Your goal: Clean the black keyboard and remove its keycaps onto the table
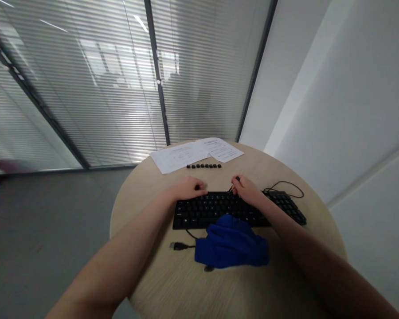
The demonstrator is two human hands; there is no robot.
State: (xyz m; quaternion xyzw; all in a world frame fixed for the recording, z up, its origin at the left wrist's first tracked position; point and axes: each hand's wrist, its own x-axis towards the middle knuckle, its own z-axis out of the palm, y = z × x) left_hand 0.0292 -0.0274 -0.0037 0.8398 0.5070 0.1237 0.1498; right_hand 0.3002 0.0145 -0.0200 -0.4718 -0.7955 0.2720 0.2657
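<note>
One black keyboard (216, 208), white-lettered; right hand (246, 190) pinches something dark (237, 178) (left hand (188, 188) curled, grip unclear).

The person's left hand (188, 188) and right hand (245, 189) are both bare, fingers, knuckles and wrists alike. The left forearm (133, 235) and right forearm (295, 232) are uncovered too, as far as they show (each runs out at the lower edge of the view). Both are slim at the wrist and widen toward the elbow, smooth in outline; fingernail detail is too small to tell.
</note>
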